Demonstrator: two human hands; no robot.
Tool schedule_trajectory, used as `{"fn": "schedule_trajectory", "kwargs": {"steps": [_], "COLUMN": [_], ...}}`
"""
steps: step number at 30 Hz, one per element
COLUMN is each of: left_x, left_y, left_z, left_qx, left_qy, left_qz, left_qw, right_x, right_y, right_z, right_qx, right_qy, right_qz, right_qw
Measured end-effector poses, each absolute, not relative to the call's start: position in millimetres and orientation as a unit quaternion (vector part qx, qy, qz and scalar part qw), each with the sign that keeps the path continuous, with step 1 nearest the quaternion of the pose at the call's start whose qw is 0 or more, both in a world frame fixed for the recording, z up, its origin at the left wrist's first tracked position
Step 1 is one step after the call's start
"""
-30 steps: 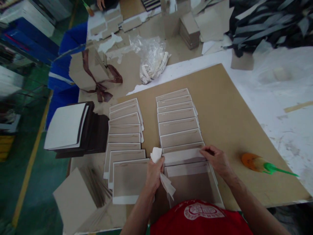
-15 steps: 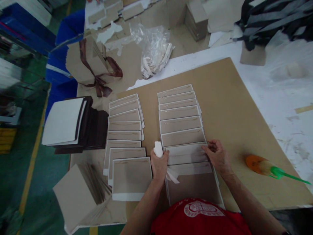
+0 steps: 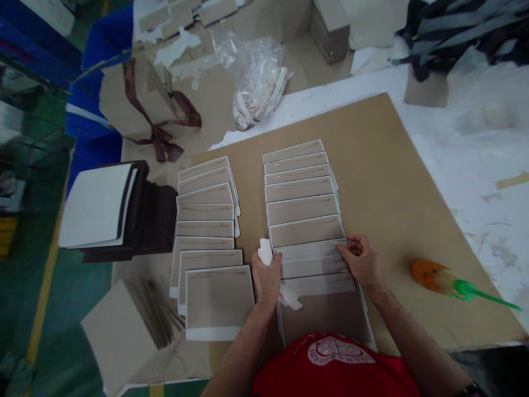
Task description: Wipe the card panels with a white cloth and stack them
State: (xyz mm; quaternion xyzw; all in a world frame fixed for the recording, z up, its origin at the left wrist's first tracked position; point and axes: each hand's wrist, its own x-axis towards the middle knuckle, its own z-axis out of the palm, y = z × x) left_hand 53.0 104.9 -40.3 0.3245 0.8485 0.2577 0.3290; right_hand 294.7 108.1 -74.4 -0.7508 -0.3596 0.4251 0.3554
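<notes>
My left hand (image 3: 266, 278) is closed round a crumpled white cloth or tissue (image 3: 265, 252), whose loose end shows below the palm. Its thumb rests at the left edge of a grey board panel with a pale strip (image 3: 309, 259). At that panel's right edge, my right hand (image 3: 363, 262) pinches the upper corner between thumb and fingers. Above lies an overlapping column of grey boards (image 3: 306, 207), each with a brownish glue-like streak. Nearest my body is a larger grey panel (image 3: 322, 317). A second column of streaked boards (image 3: 219, 298) lies left of my left hand.
An orange bottle with a green nozzle (image 3: 438, 278) lies right. At left stand dark covers topped with white (image 3: 99, 204) and leaning grey boards (image 3: 122, 331). Behind are a ribbon-tied bundle (image 3: 136, 99), a clear plastic bag (image 3: 258, 82) and black strips (image 3: 467, 33).
The view has shifted slightly, so everything sits a little further left. Both hands keep their places at the panel's edges.
</notes>
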Motion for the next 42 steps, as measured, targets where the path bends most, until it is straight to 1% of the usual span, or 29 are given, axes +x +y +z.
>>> {"fn": "schedule_trajectory", "kwargs": {"steps": [6, 14, 24, 30, 37, 42], "left_x": [53.1, 51.8, 54.8, 58.7, 53.2, 51.0], "left_y": [107.0, 106.3, 106.7, 108.3, 109.7, 111.7], "left_z": [-37.9, -42.4, -41.4, -37.7, -44.7, -47.6], "left_qx": [0.332, 0.344, 0.350, 0.347, 0.322, 0.289], "left_qy": [0.847, 0.848, 0.852, 0.857, 0.852, 0.836], "left_qz": [0.254, 0.245, 0.235, 0.234, 0.243, 0.279], "left_qw": [0.327, 0.321, 0.310, 0.299, 0.335, 0.374], "right_x": [292.0, 291.5, 291.4, 293.4, 303.8, 314.2], "right_y": [112.7, 114.8, 119.5, 120.0, 118.1, 118.2], "right_z": [-65.6, -64.2, -61.8, -58.6, -72.8, -84.7], "right_qx": [-0.751, -0.762, -0.773, -0.791, -0.794, -0.785], "right_qy": [-0.355, -0.353, -0.371, -0.400, -0.393, -0.408], "right_qz": [0.426, 0.427, 0.422, 0.382, 0.388, 0.399], "right_qw": [0.358, 0.336, 0.294, 0.261, 0.253, 0.242]}}
